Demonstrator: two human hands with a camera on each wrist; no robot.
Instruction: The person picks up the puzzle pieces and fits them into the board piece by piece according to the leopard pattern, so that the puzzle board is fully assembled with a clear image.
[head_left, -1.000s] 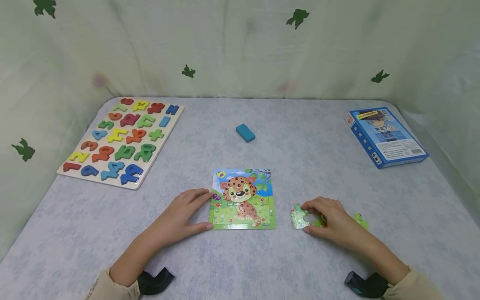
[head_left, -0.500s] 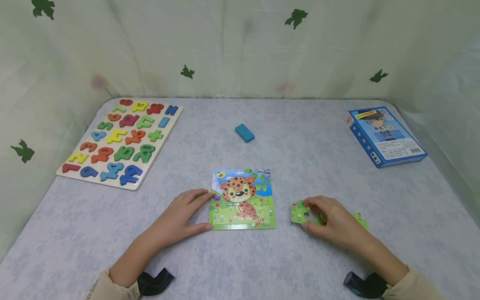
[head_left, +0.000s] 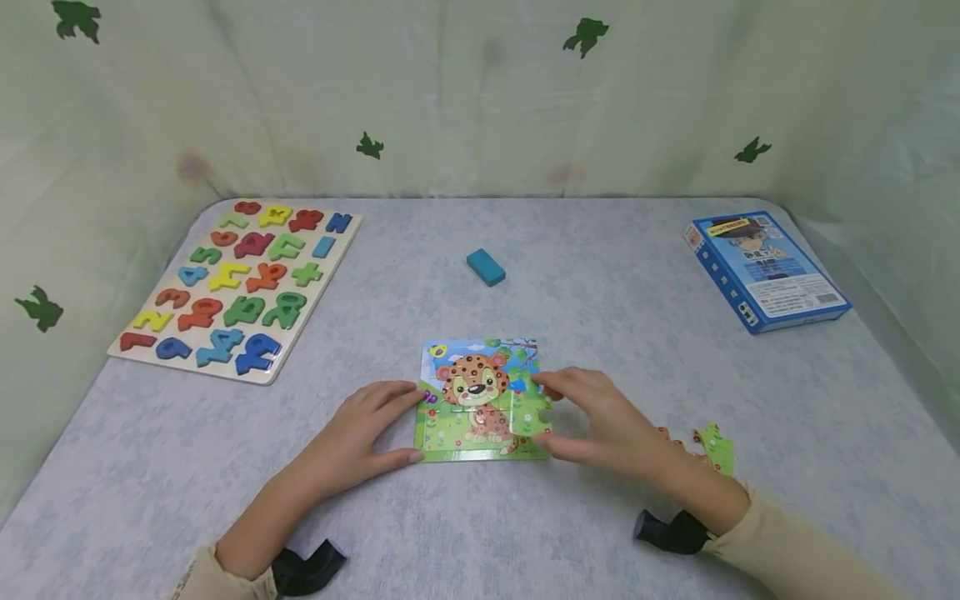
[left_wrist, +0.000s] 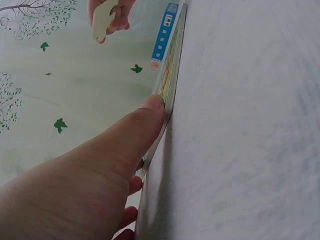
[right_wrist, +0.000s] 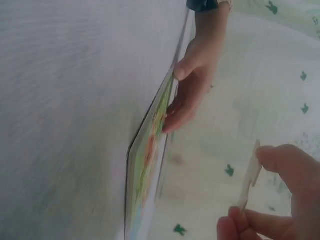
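A square jigsaw puzzle (head_left: 457,442) with a cartoon leopard lies on the cloth at the middle of the head view. My left hand (head_left: 378,421) rests at its left side, thumb and fingertips touching the edge. Above the puzzle's right part, my right hand (head_left: 592,412) pinches a green jigsaw piece (head_left: 529,412) with a blue corner between thumb and fingers. Both wrist views show this piece (right_wrist: 249,175) raised clear of the puzzle. More loose jigsaw pieces (head_left: 717,448) lie to the right, partly hidden by the right forearm.
A wooden number board (head_left: 258,372) with coloured numerals lies at the left. A teal block (head_left: 486,267) sits behind the puzzle. The blue box (head_left: 768,271) is at the back right. A pale curtain (head_left: 480,100) with green leaf shapes closes off the back.
My right hand has lifted the green jigsaw piece off the cloth and carried it left over the puzzle's right part. The left hand has kept its place at the edge.
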